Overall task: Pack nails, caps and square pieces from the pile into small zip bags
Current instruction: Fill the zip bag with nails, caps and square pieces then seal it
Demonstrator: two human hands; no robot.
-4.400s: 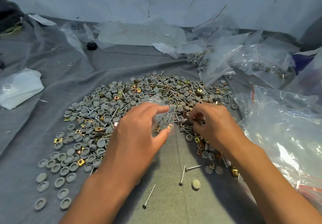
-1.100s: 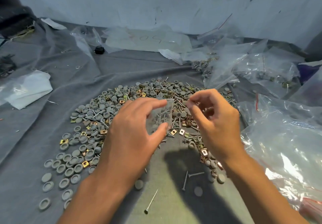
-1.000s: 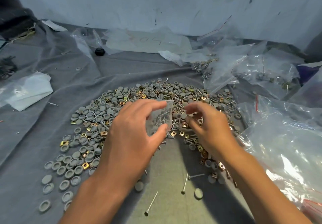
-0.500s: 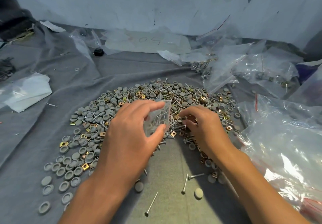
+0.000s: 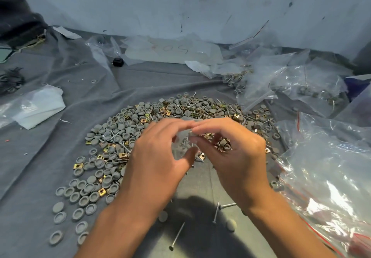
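Both hands are raised over the near edge of the pile (image 5: 176,129), which spreads across the grey cloth (image 5: 60,157) at centre: grey round caps, brass-coloured square pieces and thin nails, all mixed.

L hand (image 5: 158,157): thumb and forefinger pinch a small clear zip bag (image 5: 183,139), held upright betw. the two hands; grip closed on the bag. Something thin and dark shows through the plastic, prob. nails, but too blurred to be sure.

R hand (image 5: 234,153): forefinger and thumb meet at the bag's top edge, touching the L fingertips. The other fingers are curled over a few caps and square pieces (image 5: 223,146) held against the palm, so grip closed on those.

Near side, on bare cloth below the wrists: loose nails (image 5: 215,211) and a couple of stray caps (image 5: 162,215), apart from the main heap. A trail of caps (image 5: 80,189) runs off to the near left.

Right: large clear plastic bags (image 5: 325,167), crumpled, some w/ red zip lines. Far right: more bags w/ parts inside. Far centre: a flat clear sheet w/ handwriting (image 5: 170,49), and a small black object (image 5: 117,61) just left of it. Left: a white folded bag (image 5: 38,105). A pale wall (image 5: 180,3) stands behind.
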